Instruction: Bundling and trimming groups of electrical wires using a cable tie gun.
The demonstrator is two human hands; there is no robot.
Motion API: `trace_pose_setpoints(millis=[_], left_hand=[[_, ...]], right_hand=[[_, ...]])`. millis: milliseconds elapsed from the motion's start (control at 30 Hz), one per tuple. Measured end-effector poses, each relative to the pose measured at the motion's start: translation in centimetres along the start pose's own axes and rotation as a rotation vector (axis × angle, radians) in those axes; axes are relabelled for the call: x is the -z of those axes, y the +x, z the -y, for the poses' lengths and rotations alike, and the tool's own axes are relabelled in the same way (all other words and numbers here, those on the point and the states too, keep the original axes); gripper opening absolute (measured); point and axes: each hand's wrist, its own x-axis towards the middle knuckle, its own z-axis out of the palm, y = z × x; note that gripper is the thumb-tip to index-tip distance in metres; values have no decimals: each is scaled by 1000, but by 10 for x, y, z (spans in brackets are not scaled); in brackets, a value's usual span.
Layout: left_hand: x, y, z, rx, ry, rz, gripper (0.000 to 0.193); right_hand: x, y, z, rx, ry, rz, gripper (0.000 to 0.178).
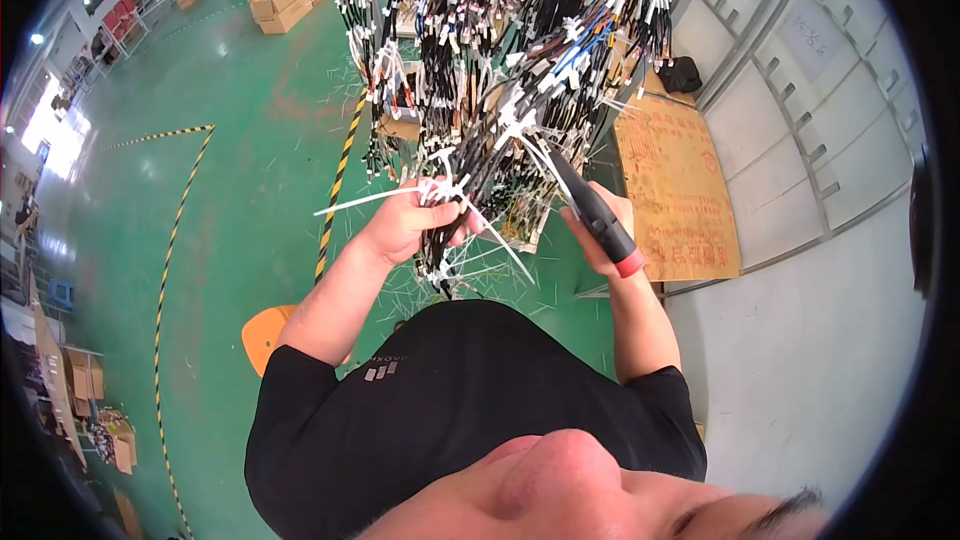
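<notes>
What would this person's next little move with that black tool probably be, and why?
Probably bring the cutter in the right hand to a long white tie tail and snip it. The left hand grips the black wire bundle, the ties look cinched, and loose tails stick out sideways.

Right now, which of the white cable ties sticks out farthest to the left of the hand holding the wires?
The long white cable tie running sideways from the left hand; the other ties point downward or right.
</notes>
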Motion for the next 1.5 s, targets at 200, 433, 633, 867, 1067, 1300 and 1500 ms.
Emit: trace_pose_setpoints(millis=[200,433,633,867,1067,1300,1500], left_hand=[[5,-2,-11,41,-75,-191,26],[-8,-2,-16,-13,121,-170,21],[-14,-3,-17,-48,423,-222,18],[-38,-5,-34,-12,822,-306,9],[-36,-4,-35,-26,802,-301,9],[-24,2,-23,-107,393,-392,23],[-27,1,-28,-74,439,-347,33]], right_hand=[[-5,4,3,351,-75,-217,52],[4,1,8,39,522,35,42],[20,6,16,36,420,159,38],[22,14,37,145,169,198,32],[6,6,32,80,-31,43,20],[-17,3,3,324,-81,-191,47],[-15,-2,2,306,-77,-176,48]])
